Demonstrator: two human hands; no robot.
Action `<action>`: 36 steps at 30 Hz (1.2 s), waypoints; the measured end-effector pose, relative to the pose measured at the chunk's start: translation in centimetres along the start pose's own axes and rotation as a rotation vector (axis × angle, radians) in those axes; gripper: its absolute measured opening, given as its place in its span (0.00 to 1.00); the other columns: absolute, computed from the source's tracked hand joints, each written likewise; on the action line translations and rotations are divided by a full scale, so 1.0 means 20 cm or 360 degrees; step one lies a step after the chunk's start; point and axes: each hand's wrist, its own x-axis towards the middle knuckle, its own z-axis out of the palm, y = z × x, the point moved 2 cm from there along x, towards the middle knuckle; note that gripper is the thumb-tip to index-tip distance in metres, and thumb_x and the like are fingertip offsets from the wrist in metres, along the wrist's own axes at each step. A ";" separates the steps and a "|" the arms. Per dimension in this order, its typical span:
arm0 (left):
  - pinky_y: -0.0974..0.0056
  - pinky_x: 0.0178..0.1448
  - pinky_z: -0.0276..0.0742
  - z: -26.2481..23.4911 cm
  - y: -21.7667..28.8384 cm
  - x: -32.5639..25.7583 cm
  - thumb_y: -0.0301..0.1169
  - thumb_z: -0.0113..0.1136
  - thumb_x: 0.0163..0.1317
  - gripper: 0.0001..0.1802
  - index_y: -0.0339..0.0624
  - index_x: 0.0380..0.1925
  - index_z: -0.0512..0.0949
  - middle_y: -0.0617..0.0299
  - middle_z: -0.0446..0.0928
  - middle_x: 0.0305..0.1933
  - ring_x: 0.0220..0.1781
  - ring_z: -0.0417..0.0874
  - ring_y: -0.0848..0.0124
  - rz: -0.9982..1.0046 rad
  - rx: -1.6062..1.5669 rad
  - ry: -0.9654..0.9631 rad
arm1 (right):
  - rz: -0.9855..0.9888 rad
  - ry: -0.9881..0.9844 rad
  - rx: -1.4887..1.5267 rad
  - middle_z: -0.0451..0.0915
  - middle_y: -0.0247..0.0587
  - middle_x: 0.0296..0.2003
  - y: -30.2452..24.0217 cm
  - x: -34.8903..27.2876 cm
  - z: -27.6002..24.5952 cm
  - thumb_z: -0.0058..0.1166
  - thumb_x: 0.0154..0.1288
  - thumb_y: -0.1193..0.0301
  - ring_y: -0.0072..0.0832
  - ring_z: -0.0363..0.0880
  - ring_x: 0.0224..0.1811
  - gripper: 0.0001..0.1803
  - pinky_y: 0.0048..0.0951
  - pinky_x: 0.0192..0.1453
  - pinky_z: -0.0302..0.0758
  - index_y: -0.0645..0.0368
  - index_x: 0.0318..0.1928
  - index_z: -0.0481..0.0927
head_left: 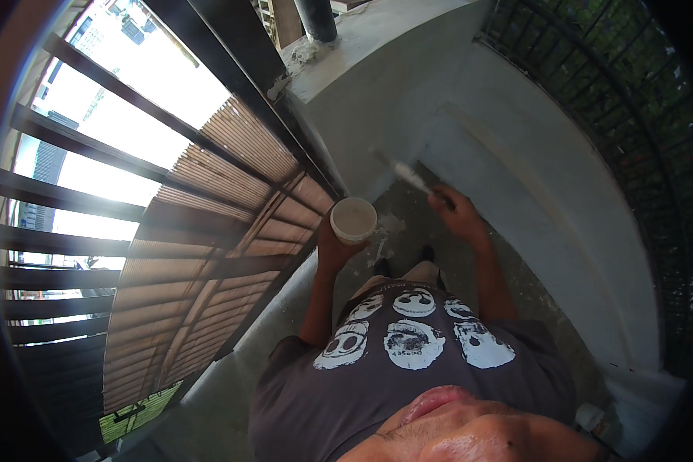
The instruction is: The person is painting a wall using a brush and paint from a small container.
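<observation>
My left hand (333,248) is wrapped round the side of a round white tub (354,238), holding it upright with its mouth facing up. Something pale lies inside the tub; I cannot make out how deep it is. In my right hand (456,214) is a paintbrush (411,175), gripped by the handle with the fingers closed. Its white-smeared middle shows clearly, while the bristle end is blurred. The bristles point up and left, toward the grey wall (362,123); whether they touch it I cannot tell.
Dark slats and a corrugated brown sheet (208,254) run along the left. A low, light-coated wall (547,200) curves round the right, below a dark metal railing (616,100). A metal post (316,19) rises from the wall's top. White splashes mark the concrete floor (470,266).
</observation>
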 end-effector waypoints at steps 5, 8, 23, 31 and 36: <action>0.49 0.65 0.78 0.01 0.01 0.09 0.35 0.88 0.31 0.54 0.39 0.64 0.71 0.48 0.80 0.58 0.62 0.82 0.50 0.0121 0.0089 0.0000 | 0.0119 -0.0779 -0.0546 0.86 0.49 0.52 -0.20 -0.07 -0.04 0.59 0.73 0.50 0.43 0.85 0.54 0.27 0.40 0.60 0.78 0.55 0.61 0.83; 0.49 0.63 0.79 0.04 0.08 0.16 0.36 0.88 0.31 0.52 0.42 0.62 0.73 0.50 0.81 0.55 0.60 0.82 0.49 0.0257 0.0281 -0.0150 | 0.0159 -0.0733 -0.0593 0.85 0.48 0.53 -0.12 -0.11 0.02 0.60 0.73 0.51 0.45 0.84 0.55 0.24 0.41 0.62 0.78 0.51 0.60 0.84; 0.45 0.68 0.73 0.42 0.04 0.18 0.37 0.89 0.30 0.58 0.40 0.66 0.69 0.47 0.77 0.63 0.66 0.77 0.46 0.0596 0.0187 -0.0683 | 0.0026 -0.0369 -0.1183 0.85 0.43 0.48 -0.03 -0.26 0.09 0.63 0.67 0.60 0.43 0.85 0.53 0.18 0.46 0.57 0.81 0.49 0.55 0.84; 0.45 0.71 0.71 0.44 0.04 0.16 0.38 0.90 0.28 0.62 0.39 0.69 0.67 0.47 0.76 0.66 0.69 0.76 0.46 0.0664 0.0268 -0.0705 | 0.0104 -0.0338 -0.1108 0.85 0.46 0.48 0.02 -0.33 0.08 0.63 0.67 0.58 0.46 0.85 0.50 0.20 0.47 0.55 0.81 0.47 0.58 0.84; 0.45 0.71 0.71 0.46 -0.08 0.18 0.37 0.90 0.27 0.62 0.41 0.68 0.68 0.50 0.75 0.66 0.70 0.75 0.48 0.0484 0.0262 -0.0800 | 0.0129 -0.0302 -0.1037 0.85 0.43 0.47 -0.05 -0.35 -0.01 0.62 0.68 0.59 0.44 0.85 0.50 0.19 0.46 0.54 0.81 0.48 0.57 0.84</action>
